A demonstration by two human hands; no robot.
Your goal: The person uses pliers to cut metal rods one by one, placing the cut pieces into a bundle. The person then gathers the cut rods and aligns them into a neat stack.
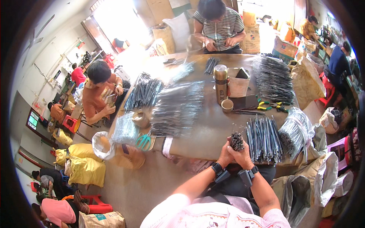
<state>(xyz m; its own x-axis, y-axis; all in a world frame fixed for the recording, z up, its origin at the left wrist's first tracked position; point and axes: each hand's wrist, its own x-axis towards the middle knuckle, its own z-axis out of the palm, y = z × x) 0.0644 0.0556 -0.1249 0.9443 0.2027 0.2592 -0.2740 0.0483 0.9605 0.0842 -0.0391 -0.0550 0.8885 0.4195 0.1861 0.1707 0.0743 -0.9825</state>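
Observation:
Both of my hands are closed around one upright bundle of thin dark rods at the table's near edge. My left hand wraps it from the left, and my right hand from the right. Only the upper ends of the bundle show; the rest is hidden by my hands. Just right of them lies a wide pile of similar dark rods. Beyond that pile is a thick bundle wrapped in clear plastic. What the rods are exactly, I cannot tell.
On the brown table are more rod piles, a flask, a cup, yellow-handled pliers and teal scissors. Co-workers sit at the far side and the left. Sacks crowd my right.

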